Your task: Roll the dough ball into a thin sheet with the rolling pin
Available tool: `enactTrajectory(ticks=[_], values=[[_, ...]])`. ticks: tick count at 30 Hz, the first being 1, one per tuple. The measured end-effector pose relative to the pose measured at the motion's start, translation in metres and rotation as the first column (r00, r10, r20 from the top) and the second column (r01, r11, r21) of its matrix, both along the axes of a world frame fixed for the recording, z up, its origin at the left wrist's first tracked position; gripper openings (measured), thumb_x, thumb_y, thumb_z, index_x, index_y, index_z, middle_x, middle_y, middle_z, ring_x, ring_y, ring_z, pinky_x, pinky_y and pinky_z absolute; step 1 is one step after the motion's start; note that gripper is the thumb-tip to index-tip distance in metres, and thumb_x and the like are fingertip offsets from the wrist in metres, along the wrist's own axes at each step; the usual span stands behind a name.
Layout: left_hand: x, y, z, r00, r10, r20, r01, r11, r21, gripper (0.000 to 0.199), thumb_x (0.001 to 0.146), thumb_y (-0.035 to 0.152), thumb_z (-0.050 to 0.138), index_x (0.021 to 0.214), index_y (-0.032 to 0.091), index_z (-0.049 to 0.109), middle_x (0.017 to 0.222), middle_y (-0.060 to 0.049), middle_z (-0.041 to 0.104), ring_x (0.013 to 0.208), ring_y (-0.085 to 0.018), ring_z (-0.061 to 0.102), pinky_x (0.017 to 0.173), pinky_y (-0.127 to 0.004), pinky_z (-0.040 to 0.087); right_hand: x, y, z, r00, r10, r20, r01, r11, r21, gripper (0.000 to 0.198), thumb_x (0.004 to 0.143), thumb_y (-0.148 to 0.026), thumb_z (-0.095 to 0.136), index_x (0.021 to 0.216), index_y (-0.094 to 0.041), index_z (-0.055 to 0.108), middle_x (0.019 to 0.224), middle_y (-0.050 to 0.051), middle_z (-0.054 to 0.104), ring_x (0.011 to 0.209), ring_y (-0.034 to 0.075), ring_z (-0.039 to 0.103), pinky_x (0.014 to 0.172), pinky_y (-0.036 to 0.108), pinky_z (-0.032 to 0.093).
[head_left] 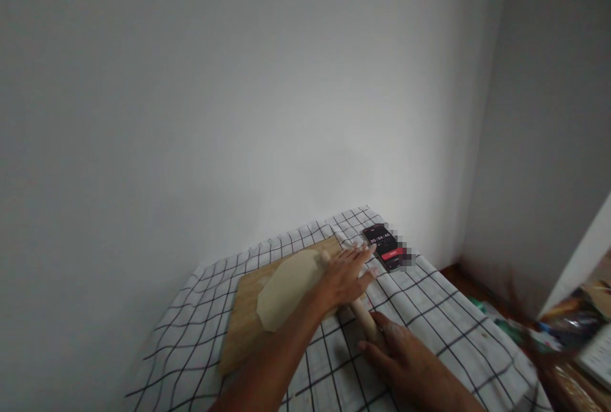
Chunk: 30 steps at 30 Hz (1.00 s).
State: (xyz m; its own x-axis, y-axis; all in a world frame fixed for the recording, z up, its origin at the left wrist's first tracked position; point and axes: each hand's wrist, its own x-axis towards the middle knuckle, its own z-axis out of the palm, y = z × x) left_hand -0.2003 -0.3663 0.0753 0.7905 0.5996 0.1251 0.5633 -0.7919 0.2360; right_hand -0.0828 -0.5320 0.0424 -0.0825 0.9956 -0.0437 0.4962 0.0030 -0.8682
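A thin, pale sheet of rolled-out dough (286, 291) lies on a wooden board (236, 329). My left hand (346, 277) reaches across the board's right side, its fingers stretched out and spread over a wooden rolling pin (365, 319). The palm covers the middle of the pin, whose far tip shows beside the dough's upper right edge. Lower right, my right hand (398, 351) is closed around the near end of the pin. The pin slants from the dough toward me; my left forearm hides part of the board.
A checked cloth (439, 310) covers the table. Beyond my left fingertips lies a phone (384, 246) with a running timer on its screen. A white wall (267, 93) rises behind the table. Bags and packages (573, 323) sit low at the right.
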Motion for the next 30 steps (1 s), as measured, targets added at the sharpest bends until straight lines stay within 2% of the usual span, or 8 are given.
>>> enactTrajectory(ticks=[5,10,15,18,20,23,26,30], values=[[0.018,-0.011,0.008,0.996,-0.017,0.09,0.013,0.999,0.05,0.048,0.102,0.049,0.032,0.147,0.036,0.043,0.151,0.004,0.046,0.143,-0.022,0.037,0.118,-0.044,0.034,-0.003,0.004,-0.005,1.0,-0.027,0.004,0.026,0.998,0.059,0.042,0.096,-0.047,0.042,0.118,-0.015,0.059,0.11,0.013,0.07,0.099,0.025,0.066,0.087,0.034,0.047],[-0.01,-0.036,0.023,0.988,0.005,0.156,-0.033,0.984,0.177,0.042,0.104,0.038,0.033,0.143,0.032,0.048,0.149,0.002,0.05,0.143,-0.021,0.036,0.121,-0.045,0.026,-0.004,0.003,0.005,0.999,0.035,0.02,-0.038,0.981,0.19,0.034,0.098,-0.037,0.04,0.123,-0.018,0.054,0.109,0.009,0.07,0.098,0.022,0.066,0.085,0.03,0.046],[-0.059,-0.041,0.0,0.96,0.238,0.145,-0.266,0.938,0.222,0.041,0.102,0.028,0.034,0.14,0.027,0.052,0.15,-0.003,0.048,0.145,-0.025,0.032,0.121,-0.056,0.017,-0.017,0.018,0.008,0.961,0.009,0.276,-0.071,0.974,0.214,0.024,0.096,-0.031,0.042,0.111,-0.018,0.056,0.093,0.007,0.072,0.086,0.022,0.068,0.071,0.029,0.044],[-0.072,-0.03,-0.018,0.957,0.271,0.106,-0.289,0.93,0.226,0.044,0.101,0.024,0.035,0.142,0.024,0.049,0.156,-0.006,0.039,0.147,-0.026,0.028,0.12,-0.058,0.017,-0.025,0.026,0.003,0.905,-0.04,0.424,-0.039,0.984,0.176,0.027,0.096,-0.036,0.043,0.104,-0.017,0.06,0.093,0.01,0.073,0.086,0.025,0.07,0.068,0.03,0.043],[-0.068,-0.021,-0.022,0.97,0.225,0.09,-0.24,0.947,0.216,0.046,0.101,0.026,0.036,0.146,0.026,0.044,0.159,-0.005,0.035,0.148,-0.025,0.025,0.121,-0.057,0.017,-0.028,0.026,0.003,0.88,-0.058,0.471,-0.02,0.987,0.159,0.03,0.097,-0.039,0.043,0.101,-0.017,0.063,0.094,0.011,0.074,0.087,0.026,0.07,0.069,0.03,0.044],[-0.05,-0.006,-0.017,0.986,0.151,0.069,-0.16,0.973,0.164,0.046,0.102,0.03,0.036,0.148,0.028,0.042,0.157,-0.003,0.038,0.147,-0.022,0.028,0.122,-0.053,0.017,-0.028,0.024,0.004,0.887,-0.062,0.458,0.009,0.993,0.117,0.036,0.099,-0.042,0.04,0.101,-0.016,0.065,0.094,0.013,0.074,0.088,0.028,0.071,0.072,0.032,0.046],[-0.027,0.008,-0.012,0.993,0.098,0.066,-0.106,0.986,0.131,0.046,0.102,0.038,0.037,0.146,0.028,0.044,0.155,-0.001,0.042,0.148,-0.022,0.027,0.123,-0.049,0.017,-0.022,0.023,0.0,0.931,-0.07,0.358,0.044,0.996,0.081,0.042,0.099,-0.045,0.037,0.107,-0.016,0.066,0.103,0.015,0.074,0.094,0.029,0.07,0.078,0.033,0.048],[0.004,0.024,-0.011,0.99,0.056,0.126,-0.065,0.996,0.067,0.05,0.103,0.049,0.03,0.149,0.033,0.039,0.157,0.003,0.038,0.149,-0.021,0.023,0.123,-0.047,0.023,-0.012,0.026,-0.018,0.975,-0.088,0.206,0.075,0.995,0.07,0.051,0.098,-0.052,0.034,0.112,-0.016,0.067,0.111,0.016,0.073,0.103,0.029,0.068,0.086,0.034,0.049]])
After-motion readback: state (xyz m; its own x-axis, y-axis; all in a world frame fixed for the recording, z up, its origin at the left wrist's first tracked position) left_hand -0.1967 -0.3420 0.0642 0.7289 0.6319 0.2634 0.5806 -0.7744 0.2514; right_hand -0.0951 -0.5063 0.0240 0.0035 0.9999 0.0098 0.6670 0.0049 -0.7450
